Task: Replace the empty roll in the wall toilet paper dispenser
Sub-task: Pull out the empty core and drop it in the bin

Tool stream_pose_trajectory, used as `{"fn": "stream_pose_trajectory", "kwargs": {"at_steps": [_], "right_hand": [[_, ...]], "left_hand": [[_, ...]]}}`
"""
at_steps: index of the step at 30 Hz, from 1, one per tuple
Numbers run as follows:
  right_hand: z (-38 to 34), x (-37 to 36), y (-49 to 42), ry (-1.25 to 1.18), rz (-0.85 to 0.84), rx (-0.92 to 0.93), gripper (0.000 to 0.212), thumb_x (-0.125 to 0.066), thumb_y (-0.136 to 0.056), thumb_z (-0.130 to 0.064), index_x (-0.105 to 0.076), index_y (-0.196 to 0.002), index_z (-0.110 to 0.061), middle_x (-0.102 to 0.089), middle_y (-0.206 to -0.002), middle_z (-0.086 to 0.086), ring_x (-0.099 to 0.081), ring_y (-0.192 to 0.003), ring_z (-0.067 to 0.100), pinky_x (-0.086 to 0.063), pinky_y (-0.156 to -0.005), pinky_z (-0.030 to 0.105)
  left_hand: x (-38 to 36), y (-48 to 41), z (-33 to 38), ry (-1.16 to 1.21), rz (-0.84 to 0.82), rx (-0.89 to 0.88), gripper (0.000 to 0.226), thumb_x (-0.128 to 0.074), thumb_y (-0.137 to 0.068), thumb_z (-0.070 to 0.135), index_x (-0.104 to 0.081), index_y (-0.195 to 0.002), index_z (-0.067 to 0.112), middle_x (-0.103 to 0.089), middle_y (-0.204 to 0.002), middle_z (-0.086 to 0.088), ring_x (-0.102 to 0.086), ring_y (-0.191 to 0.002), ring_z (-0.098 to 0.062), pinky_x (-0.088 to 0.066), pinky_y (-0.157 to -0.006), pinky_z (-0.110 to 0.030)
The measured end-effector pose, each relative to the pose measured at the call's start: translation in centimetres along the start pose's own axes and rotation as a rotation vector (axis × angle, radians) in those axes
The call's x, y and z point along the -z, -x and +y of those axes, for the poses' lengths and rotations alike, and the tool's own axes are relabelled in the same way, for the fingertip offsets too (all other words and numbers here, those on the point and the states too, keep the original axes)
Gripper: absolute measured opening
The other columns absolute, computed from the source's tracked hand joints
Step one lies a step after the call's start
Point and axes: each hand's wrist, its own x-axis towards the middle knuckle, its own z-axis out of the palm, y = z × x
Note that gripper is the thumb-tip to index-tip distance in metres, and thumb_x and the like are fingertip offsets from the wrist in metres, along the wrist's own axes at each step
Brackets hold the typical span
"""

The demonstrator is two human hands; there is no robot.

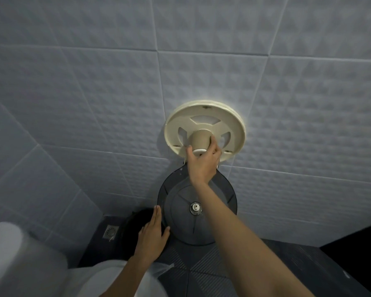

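The round cream back plate [234, 125] of the dispenser is fixed to the tiled wall, with its smoky dark cover [219, 202] hanging open below it on the hinge. A bare brown cardboard core [198, 139] sits on the central spindle. My right hand [202, 163] reaches up and its thumb and fingers close around that core. My left hand [153, 234] rests flat against the left edge of the hanging cover, fingers together. A keyhole lock [195, 207] shows in the cover's middle.
A large white paper roll [15, 260], blurred, fills the lower left corner. A black bin [135, 224] stands behind my left hand, beside a floor drain [111, 231] in dark floor tiles. A dark edge [356, 243] runs along the right.
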Motion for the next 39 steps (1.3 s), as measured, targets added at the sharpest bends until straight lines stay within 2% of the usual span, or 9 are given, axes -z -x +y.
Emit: {"fn": "stream_pose_trajectory", "kwargs": {"at_steps": [9, 14, 17, 19, 21, 26, 33, 37, 39], "right_hand": [[1.2, 3.0, 5.9, -0.065, 0.022, -0.013, 0.072, -0.066, -0.075, -0.043, -0.034, -0.139, -0.034, -0.043, -0.136, 0.002, -0.051, -0.114, 0.022, -0.052, -0.083, 0.041], [0.6, 3.4, 11.8, -0.357, 0.087, -0.139, 0.065, -0.073, -0.077, -0.029, -0.04, -0.133, -0.019, -0.045, -0.127, -0.003, -0.048, -0.105, 0.009, -0.047, -0.08, 0.016], [0.5, 1.8, 14.8, -0.483, -0.004, -0.268, 0.055, -0.072, -0.079, -0.028, -0.043, -0.125, -0.02, -0.051, -0.123, 0.001, -0.056, -0.105, 0.018, -0.052, -0.089, 0.034], [0.2, 0.0, 16.3, -0.533, -0.124, -0.324, 0.05, -0.07, -0.081, -0.026, -0.044, -0.124, -0.021, -0.054, -0.117, 0.003, -0.057, -0.096, 0.014, -0.052, -0.085, 0.031], [0.2, -2.5, 17.2, -0.604, -0.233, -0.365, 0.047, -0.069, -0.082, -0.024, -0.045, -0.123, -0.022, -0.054, -0.111, 0.0, -0.057, -0.092, 0.01, -0.054, -0.086, 0.039], [2.9, -10.1, 18.6, -0.557, -0.493, -0.423, 0.046, -0.069, -0.083, -0.027, -0.046, -0.123, -0.026, -0.051, -0.119, 0.003, -0.056, -0.094, 0.012, -0.055, -0.088, 0.05], [15.5, -21.2, 19.6, -0.352, -0.589, -0.528, 0.051, -0.071, -0.081, -0.031, -0.048, -0.125, -0.024, -0.051, -0.126, 0.009, -0.056, -0.107, 0.026, -0.053, -0.091, 0.049], [24.1, -25.2, 20.4, -0.216, -0.623, -0.638, 0.063, -0.073, -0.073, -0.04, -0.045, -0.127, -0.026, -0.053, -0.13, 0.011, -0.055, -0.107, 0.027, -0.051, -0.094, 0.052], [27.5, -26.3, 20.7, -0.185, -0.625, -0.693, 0.062, -0.072, -0.075, -0.039, -0.043, -0.128, -0.022, -0.05, -0.134, 0.013, -0.054, -0.109, 0.031, -0.049, -0.095, 0.054]], "left_hand": [[1.0, 1.7, -0.7, 0.017, -0.045, -0.066, 0.077, -0.04, -0.098, 0.042, 0.006, -0.153, 0.016, 0.004, -0.163, 0.003, -0.031, -0.143, -0.026, -0.03, -0.113, -0.039], [1.7, 5.5, -5.9, 0.061, -0.048, -0.033, 0.07, -0.042, -0.098, 0.036, -0.004, -0.154, 0.015, -0.004, -0.163, 0.001, -0.025, -0.146, -0.022, -0.027, -0.115, -0.034], [1.7, 8.3, -10.7, 0.129, -0.06, 0.073, 0.067, -0.045, -0.099, 0.03, -0.009, -0.154, 0.016, -0.009, -0.162, -0.002, -0.024, -0.146, -0.02, -0.026, -0.115, -0.03], [1.5, 10.0, -14.2, 0.131, -0.079, 0.172, 0.065, -0.045, -0.099, 0.03, -0.012, -0.153, 0.017, -0.013, -0.162, -0.004, -0.026, -0.146, -0.021, -0.028, -0.114, -0.03], [0.9, 11.2, -17.5, 0.111, -0.091, 0.251, 0.062, -0.043, -0.099, 0.031, -0.015, -0.153, 0.017, -0.017, -0.161, -0.005, -0.027, -0.145, -0.022, -0.027, -0.114, -0.032], [-2.1, 12.2, -24.0, 0.142, -0.07, 0.403, 0.06, -0.043, -0.098, 0.032, -0.021, -0.151, 0.016, -0.025, -0.158, -0.005, -0.033, -0.142, -0.022, -0.031, -0.114, -0.035], [-10.0, 10.4, -30.0, 0.026, 0.002, 0.424, 0.061, -0.031, -0.098, 0.044, -0.011, -0.152, 0.025, -0.004, -0.163, -0.001, -0.008, -0.151, -0.022, -0.016, -0.12, -0.037], [-13.9, 9.7, -31.7, -0.107, 0.049, 0.376, 0.061, -0.021, -0.094, 0.05, -0.042, -0.143, 0.021, -0.037, -0.153, -0.009, -0.036, -0.141, -0.032, -0.021, -0.114, -0.045], [-14.9, 9.5, -32.0, -0.161, 0.075, 0.399, 0.058, -0.025, -0.093, 0.047, -0.042, -0.143, 0.022, -0.038, -0.152, -0.009, -0.038, -0.139, -0.034, -0.026, -0.11, -0.05]]}}
